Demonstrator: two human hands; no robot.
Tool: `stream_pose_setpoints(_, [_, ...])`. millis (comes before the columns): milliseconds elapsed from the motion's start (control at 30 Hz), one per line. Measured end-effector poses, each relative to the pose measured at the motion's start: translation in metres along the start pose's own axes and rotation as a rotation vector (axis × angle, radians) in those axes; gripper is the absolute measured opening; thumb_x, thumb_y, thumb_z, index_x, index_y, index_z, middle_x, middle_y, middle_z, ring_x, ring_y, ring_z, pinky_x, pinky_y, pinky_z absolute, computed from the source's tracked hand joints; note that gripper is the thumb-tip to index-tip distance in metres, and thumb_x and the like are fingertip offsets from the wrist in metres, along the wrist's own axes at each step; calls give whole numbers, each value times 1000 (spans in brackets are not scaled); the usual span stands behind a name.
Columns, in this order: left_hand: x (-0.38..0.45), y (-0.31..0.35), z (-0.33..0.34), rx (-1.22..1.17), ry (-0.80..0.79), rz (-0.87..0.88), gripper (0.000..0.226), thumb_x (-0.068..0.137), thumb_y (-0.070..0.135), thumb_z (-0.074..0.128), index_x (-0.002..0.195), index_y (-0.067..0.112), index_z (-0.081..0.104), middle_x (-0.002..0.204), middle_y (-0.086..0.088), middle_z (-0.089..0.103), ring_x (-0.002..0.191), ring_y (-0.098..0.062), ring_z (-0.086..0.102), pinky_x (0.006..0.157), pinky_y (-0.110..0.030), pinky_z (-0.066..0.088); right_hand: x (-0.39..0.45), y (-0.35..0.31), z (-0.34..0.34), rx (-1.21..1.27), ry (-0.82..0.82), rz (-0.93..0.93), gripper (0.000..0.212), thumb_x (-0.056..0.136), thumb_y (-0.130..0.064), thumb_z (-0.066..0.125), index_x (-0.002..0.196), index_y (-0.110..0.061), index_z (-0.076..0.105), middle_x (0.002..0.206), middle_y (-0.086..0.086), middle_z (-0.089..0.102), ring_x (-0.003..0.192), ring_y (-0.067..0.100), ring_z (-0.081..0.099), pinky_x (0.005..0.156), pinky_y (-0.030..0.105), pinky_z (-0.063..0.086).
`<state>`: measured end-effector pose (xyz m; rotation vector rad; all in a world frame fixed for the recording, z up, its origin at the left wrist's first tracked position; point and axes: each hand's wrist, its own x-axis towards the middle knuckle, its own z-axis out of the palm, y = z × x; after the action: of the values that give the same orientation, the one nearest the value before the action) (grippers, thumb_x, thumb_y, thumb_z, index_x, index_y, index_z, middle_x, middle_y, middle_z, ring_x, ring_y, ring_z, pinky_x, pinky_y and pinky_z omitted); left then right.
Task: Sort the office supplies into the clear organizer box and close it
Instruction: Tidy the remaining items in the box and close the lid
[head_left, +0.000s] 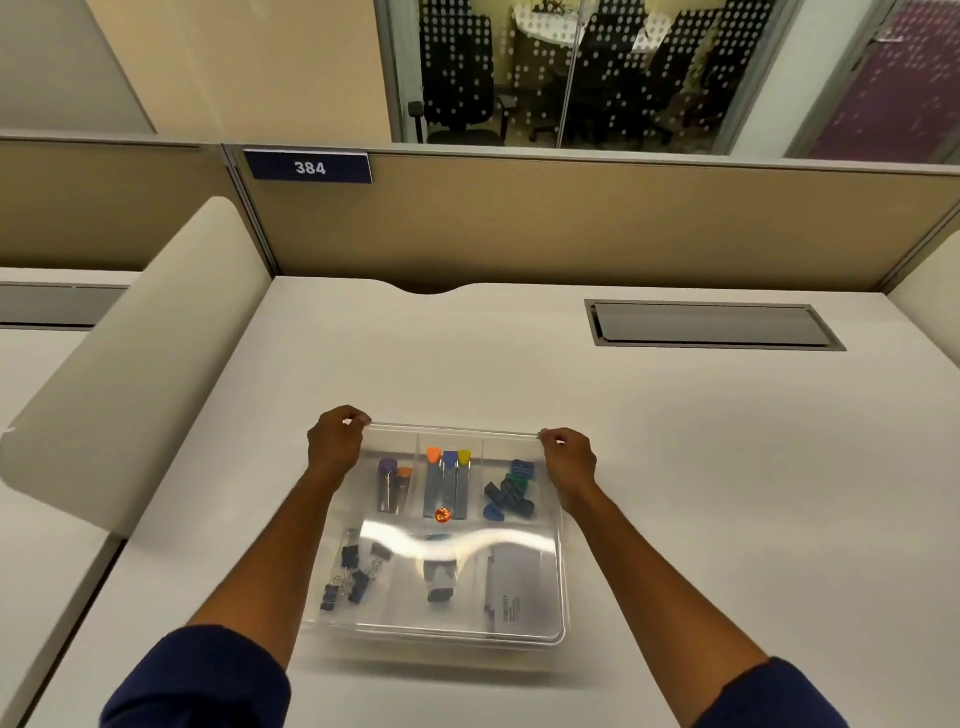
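Observation:
The clear organizer box sits on the white desk in front of me, with its transparent lid lying over it. My left hand pinches the lid's far left corner and my right hand pinches its far right corner. Through the lid I see two capped tubes, three lead cases with coloured tops and blue and green clips in the far compartments. Binder clips, a white correction tape and a staples box lie in the near ones.
The white desk runs to a tan partition with a "384" plate. A grey cable hatch sits at the back right. A cream divider panel stands to the left.

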<state>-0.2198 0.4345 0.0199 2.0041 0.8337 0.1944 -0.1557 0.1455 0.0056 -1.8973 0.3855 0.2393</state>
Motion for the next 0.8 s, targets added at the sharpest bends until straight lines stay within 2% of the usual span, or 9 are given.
stream_pose_setpoints(133, [-7,-4,5,-30,23,88,19,94,8,51,98,0,68,103,-17,68,96,-30,60,80,-29,40,-2,7,3,77,43,-21,19,96,-18,55,104,-6,67,98,3,63,89,18,57,77,28,44])
stream_pose_setpoints(300, [-15,-7,8,45,96,209,21,95,3,50,104,-5,66,104,-21,65,91,-22,55,83,-29,41,-9,14,13,65,155,-133,18,96,-13,54,99,-4,70,98,10,69,88,20,61,82,33,52])
stream_pose_setpoints(433, [-15,-13,8,74,85,231,21,95,3,49,107,-4,65,106,-23,62,100,-34,58,84,-29,43,-9,18,18,-2,216,-172,19,95,-19,56,98,-7,70,100,14,66,91,27,64,85,39,55])
stream_pose_setpoints(567, [-21,-18,1,120,20,257,29,94,14,55,120,1,59,119,-23,57,111,-36,55,92,-31,41,-16,15,17,-61,250,-210,19,96,-21,53,104,-9,65,106,13,56,90,23,58,85,40,54])
stream_pose_setpoints(700, [-45,-32,-4,392,-61,305,56,94,34,54,143,12,37,144,-18,41,129,-37,42,104,-51,36,-27,11,10,-237,211,-217,28,95,-30,53,120,-16,57,127,12,48,115,31,50,96,43,46])
stream_pose_setpoints(800, [-77,-45,-6,572,-12,340,61,95,47,43,145,15,33,153,-17,31,136,-39,35,107,-57,31,-50,18,6,-446,145,-293,42,95,-35,52,132,-18,48,140,9,41,127,31,41,103,44,38])
